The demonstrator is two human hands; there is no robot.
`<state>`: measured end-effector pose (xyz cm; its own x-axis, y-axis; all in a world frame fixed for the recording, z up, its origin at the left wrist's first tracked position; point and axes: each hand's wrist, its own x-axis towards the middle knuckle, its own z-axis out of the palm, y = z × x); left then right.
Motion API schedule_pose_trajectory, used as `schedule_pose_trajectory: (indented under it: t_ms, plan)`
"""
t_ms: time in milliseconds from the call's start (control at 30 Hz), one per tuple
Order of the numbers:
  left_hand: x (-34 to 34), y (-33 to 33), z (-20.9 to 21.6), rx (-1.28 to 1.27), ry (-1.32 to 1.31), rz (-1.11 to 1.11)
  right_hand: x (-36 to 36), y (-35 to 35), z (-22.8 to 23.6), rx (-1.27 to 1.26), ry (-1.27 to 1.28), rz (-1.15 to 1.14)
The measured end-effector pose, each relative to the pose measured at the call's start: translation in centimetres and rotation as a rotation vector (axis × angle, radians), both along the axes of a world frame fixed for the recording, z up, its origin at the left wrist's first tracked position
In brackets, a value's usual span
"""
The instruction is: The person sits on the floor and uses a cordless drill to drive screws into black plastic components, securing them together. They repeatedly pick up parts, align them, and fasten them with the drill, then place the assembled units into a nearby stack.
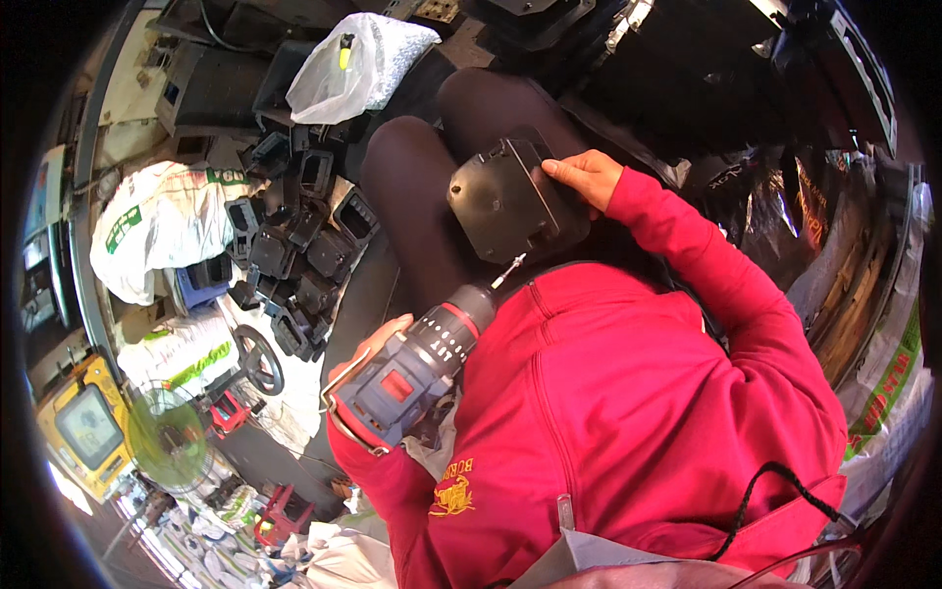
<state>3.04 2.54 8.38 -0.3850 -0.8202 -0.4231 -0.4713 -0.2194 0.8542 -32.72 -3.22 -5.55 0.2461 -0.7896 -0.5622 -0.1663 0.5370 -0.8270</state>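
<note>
My left hand [371, 346] is wrapped round a grey cordless drill [400, 378] with a red patch; most of its fingers are hidden behind the tool. The drill's thin bit [507, 271] points up and right, its tip close to the lower edge of a black plastic housing [498, 203]; whether they touch I cannot tell. On its right side, my right hand [589, 181] grips this boxy housing, thumb on the near face and fingers behind. The housing is tilted above my lap.
Several black plastic housings [294, 236] lie heaped at the left. Beyond my knees stands a clear bag [363, 69] of small pieces with a yellow-handled tool [345, 51]. A white sack [162, 226], a green fan [169, 437] and a yellow-framed device [88, 420] are farther left.
</note>
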Motion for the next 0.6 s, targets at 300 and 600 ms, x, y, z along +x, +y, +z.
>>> schedule_pose_trajectory:
  t_ms: [300,600]
  plan:
    - [-1.0,-0.4,-1.9,-0.180,-0.103,-0.249,0.7,-0.2,-0.9,-0.110,0.085,-0.045]
    - [-2.4,-1.4,-1.0,-0.301,-0.248,-0.351,0.2,-0.1,-0.9,-0.089,0.061,-0.042]
